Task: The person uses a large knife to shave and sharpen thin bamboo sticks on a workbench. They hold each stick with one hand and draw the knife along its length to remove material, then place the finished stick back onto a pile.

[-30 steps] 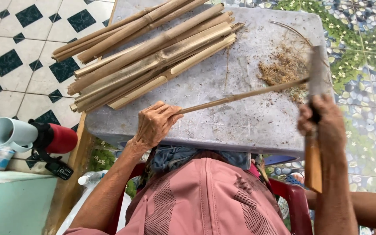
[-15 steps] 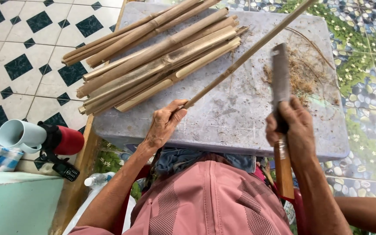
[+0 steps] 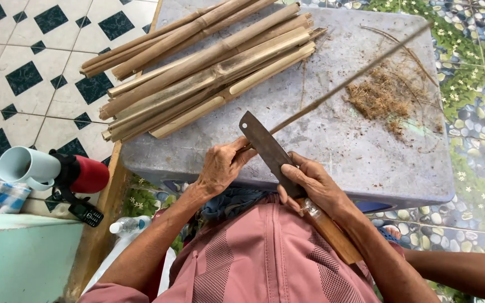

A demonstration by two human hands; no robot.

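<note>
left hand (image 3: 220, 168): closed in a pinch on the near end of the thin bamboo strip (image 3: 343, 84), at the table's near edge; fingertips pressed together beside the blade.
right hand (image 3: 312, 185): wrapped tight around the cleaver (image 3: 268, 151) where blade meets wooden handle; handle end is seen sticking out behind the wrist, over the pink shirt (image 3: 265, 258).
cleaver: dark flat blade, tilted, tip pointed up and left; edge laid against the strip just beside the left fingertips.
thin bamboo strip: held slanted, run from the pinch up and right across the table, far end blurred near the top right.
table (image 3: 332, 140): grey slab top, worn surface.
bamboo pile (image 3: 203, 73): split lengths stacked on the table's far left, well apart from both hands.
shavings (image 3: 383, 95): brown fibre heap on the right of the table, under the strip.
floor side: white mug (image 3: 26, 165) and red flask (image 3: 88, 175) lying to the left, small black phone (image 3: 85, 213) just beside them.
</note>
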